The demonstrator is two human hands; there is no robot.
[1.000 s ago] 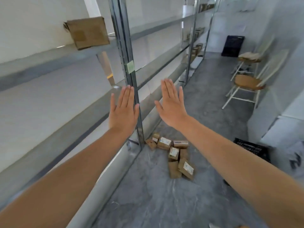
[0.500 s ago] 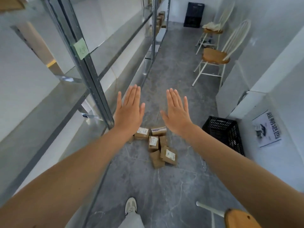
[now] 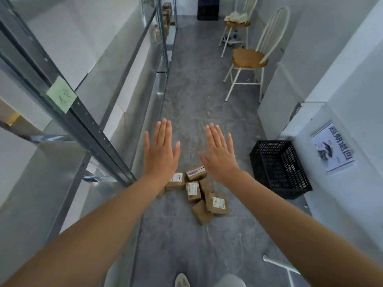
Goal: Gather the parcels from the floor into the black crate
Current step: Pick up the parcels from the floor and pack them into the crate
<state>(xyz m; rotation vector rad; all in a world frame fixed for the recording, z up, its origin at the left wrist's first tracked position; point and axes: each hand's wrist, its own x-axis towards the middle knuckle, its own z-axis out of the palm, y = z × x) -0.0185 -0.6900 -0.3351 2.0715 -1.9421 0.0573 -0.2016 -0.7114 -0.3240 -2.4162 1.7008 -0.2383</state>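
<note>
Head view: wide-angle camera worn at head height, facing forward and steeply down along a narrow aisle. Grey floor [image 3: 196, 100] fills the centre; metal shelving [image 3: 83, 121] runs along the left edge, a white wall [image 3: 331, 59] along the right. Forearms enter from both bottom corners, with the left hand [image 3: 160, 156] and right hand [image 3: 219, 157] near the lens at mid-frame. Parcels [image 3: 199, 191] and black crate [image 3: 298, 175] at middle distance. Shoe [image 3: 182, 281] at the bottom edge.

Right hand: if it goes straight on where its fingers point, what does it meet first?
The way looks free: beyond the right hand only bare floor shows along the aisle. The chair stands right of that line. Depth is unclear.
</note>
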